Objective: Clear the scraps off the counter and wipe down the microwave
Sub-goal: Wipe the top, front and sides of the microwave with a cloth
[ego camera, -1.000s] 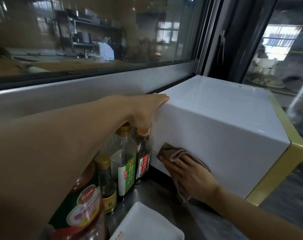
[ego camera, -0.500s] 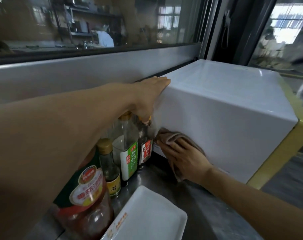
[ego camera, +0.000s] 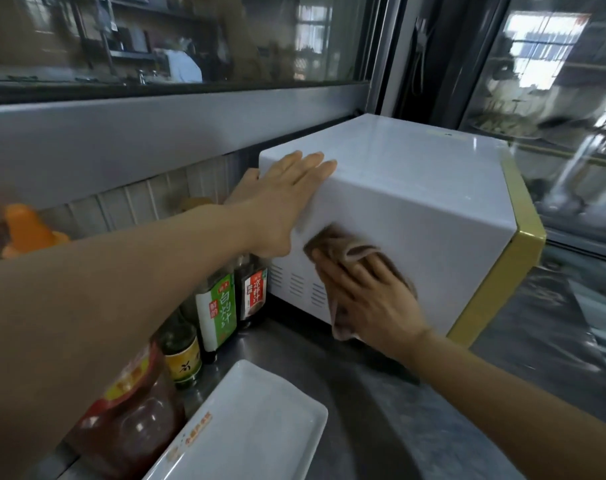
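Note:
A white microwave (ego camera: 415, 188) with a gold front frame stands on the steel counter (ego camera: 381, 410) at the right. My left hand (ego camera: 284, 195) lies flat with straight fingers on its top rear corner, thumb down the back edge. My right hand (ego camera: 367, 299) presses a brown cloth (ego camera: 350, 251) against the microwave's white side wall, just above the vent slots. The cloth bunches above my fingers and hangs below my palm. No scraps show on the counter.
Several sauce bottles (ego camera: 222, 306) stand in a row left of the microwave, under my left arm, with a red-filled jar (ego camera: 132, 420) nearest. A white rectangular tray (ego camera: 260, 427) lies at the front. An orange cap (ego camera: 28, 226) sits far left. Glass panes run behind.
My right hand has slid the cloth up and to the right along the microwave's side wall. My left hand stays on the top rear corner. The view has tilted down.

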`<state>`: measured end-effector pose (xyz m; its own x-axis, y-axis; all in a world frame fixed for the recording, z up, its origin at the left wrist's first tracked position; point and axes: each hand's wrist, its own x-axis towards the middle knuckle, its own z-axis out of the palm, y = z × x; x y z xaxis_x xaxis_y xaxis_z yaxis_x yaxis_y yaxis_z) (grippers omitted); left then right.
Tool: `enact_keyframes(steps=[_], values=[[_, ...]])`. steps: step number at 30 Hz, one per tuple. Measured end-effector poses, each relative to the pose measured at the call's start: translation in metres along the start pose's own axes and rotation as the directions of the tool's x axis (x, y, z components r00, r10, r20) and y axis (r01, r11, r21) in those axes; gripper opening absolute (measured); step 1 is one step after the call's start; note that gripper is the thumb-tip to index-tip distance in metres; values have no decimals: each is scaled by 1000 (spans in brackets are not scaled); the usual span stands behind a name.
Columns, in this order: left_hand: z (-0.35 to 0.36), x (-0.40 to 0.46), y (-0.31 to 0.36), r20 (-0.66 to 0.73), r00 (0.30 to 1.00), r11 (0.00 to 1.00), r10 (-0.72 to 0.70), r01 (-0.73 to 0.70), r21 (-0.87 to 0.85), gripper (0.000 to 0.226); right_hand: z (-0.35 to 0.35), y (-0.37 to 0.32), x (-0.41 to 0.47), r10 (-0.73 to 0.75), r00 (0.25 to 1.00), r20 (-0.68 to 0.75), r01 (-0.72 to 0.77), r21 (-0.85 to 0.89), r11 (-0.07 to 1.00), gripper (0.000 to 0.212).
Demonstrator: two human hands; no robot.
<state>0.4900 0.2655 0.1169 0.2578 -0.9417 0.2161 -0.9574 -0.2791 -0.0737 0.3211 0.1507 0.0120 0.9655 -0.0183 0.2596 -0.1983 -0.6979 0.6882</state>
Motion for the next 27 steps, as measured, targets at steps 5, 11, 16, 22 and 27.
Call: enact_keyframes(steps=[5,11,16,22,27], values=[[3,-1,2,6,1000,999,-25,25,-47,134,32,-19,-44,-206,926,317,210,20,977,76],[3,0,7,-10,999,997,-36,35,-69,133,-12,38,-45,38,997,-70,-37,10,999,63],[13,2,8,-57,997,995,-56,51,-81,134,6,23,-48,108,991,-83,-111,-35,993,71],[13,3,11,-33,997,989,-72,67,-133,134,19,5,-96,-105,970,220,109,-6,994,94],[12,2,13,-41,996,985,-85,78,-152,132,-7,57,-111,35,999,-24,-36,-32,999,70]])
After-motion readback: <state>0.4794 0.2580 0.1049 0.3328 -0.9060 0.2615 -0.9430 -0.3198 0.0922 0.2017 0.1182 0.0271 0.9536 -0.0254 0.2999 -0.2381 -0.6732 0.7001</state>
